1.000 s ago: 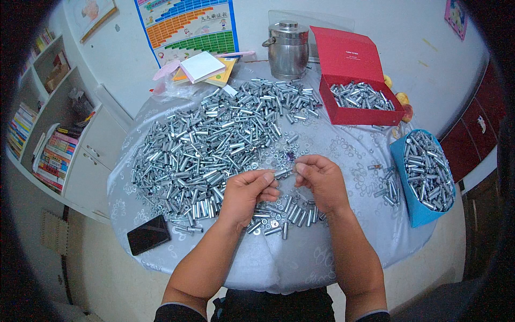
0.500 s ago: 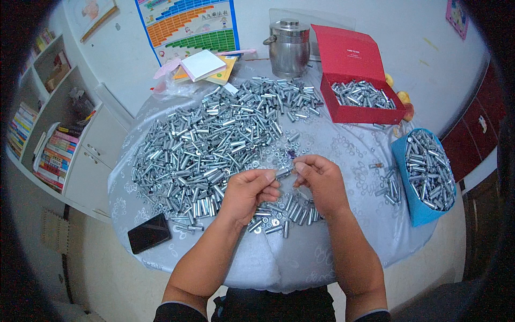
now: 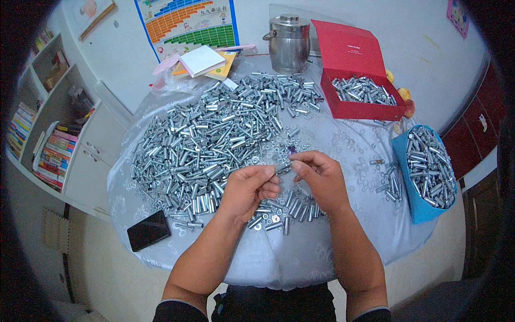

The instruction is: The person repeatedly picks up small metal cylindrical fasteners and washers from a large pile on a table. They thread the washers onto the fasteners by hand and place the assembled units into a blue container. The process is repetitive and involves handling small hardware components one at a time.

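Between thumb and fingers, my left hand [image 3: 251, 187] pinches a short shiny metal sleeve [image 3: 281, 168] over the middle of the table. My right hand [image 3: 321, 180] has its thumb and forefinger closed at the sleeve's right end; any small part between those fingertips is too small to make out. Behind and left of my hands spreads a big heap of loose metal sleeves [image 3: 214, 126]. Small washers and nuts [image 3: 302, 140] lie scattered just beyond my fingers. Nearer me, below my hands, sits a row of sleeves [image 3: 302, 208] among more washers.
At the right stand a blue fabric bin [image 3: 416, 185] full of metal sleeves and, farther back, an open red box [image 3: 351, 111] holding more. A steel canister [image 3: 289, 45] and notebooks [image 3: 203, 60] are at the back. A black phone [image 3: 149, 231] lies near the left edge.
My right forefinger has lifted and stretched slightly to the left, its tip a little farther from the thumb. The left hand still holds the sleeve in nearly the same place.
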Available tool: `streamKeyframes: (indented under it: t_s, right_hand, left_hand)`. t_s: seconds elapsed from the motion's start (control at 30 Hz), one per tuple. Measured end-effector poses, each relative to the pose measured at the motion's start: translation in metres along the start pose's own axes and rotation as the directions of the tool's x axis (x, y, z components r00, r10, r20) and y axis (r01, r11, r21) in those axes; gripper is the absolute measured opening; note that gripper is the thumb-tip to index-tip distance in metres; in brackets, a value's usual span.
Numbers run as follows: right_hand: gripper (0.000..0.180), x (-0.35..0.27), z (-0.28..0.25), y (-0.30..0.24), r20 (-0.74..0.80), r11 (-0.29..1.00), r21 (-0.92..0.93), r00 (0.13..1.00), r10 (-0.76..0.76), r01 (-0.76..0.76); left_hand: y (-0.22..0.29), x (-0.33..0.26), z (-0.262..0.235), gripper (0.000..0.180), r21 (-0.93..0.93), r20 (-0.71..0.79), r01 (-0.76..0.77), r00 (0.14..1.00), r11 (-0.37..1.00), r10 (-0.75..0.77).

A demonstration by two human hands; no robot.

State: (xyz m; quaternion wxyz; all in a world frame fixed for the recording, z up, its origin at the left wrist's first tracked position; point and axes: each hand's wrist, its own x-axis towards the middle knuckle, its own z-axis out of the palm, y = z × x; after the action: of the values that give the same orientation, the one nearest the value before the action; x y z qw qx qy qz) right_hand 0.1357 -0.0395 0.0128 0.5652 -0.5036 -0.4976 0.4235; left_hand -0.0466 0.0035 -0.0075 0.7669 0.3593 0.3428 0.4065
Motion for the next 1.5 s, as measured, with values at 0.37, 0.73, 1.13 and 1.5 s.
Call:
streamKeyframes:
  t_s: [0.37,0.73,1.13,1.5]
  right_hand:
    - [0.016,0.0,-0.012,0.0,0.102,0.957,-0.284,0.994,-0.028,0.056]
    - [0.012,0.002,-0.023,0.021,0.218,0.573,-0.801,0.976,0.01,0.174]
    - [0.012,0.005,-0.013,0.004,0.038,0.995,0.095,0.999,0.009,-0.013]
    - [0.016,0.003,-0.007,0.004,0.03,0.995,0.097,0.999,0.034,-0.037]
  left_hand:
    - [-0.001,0.003,-0.008,0.018,-0.153,0.1,0.054,0.994,0.987,-0.039]
    - [0.0,0.003,-0.004,0.017,-0.099,0.042,0.033,0.999,0.995,-0.029]
    - [-0.002,0.001,0.002,0.017,0.0,0.032,-0.005,0.999,1.0,0.005]
    - [-0.001,0.0,0.003,0.018,0.005,0.033,0.001,0.999,1.0,-0.001]
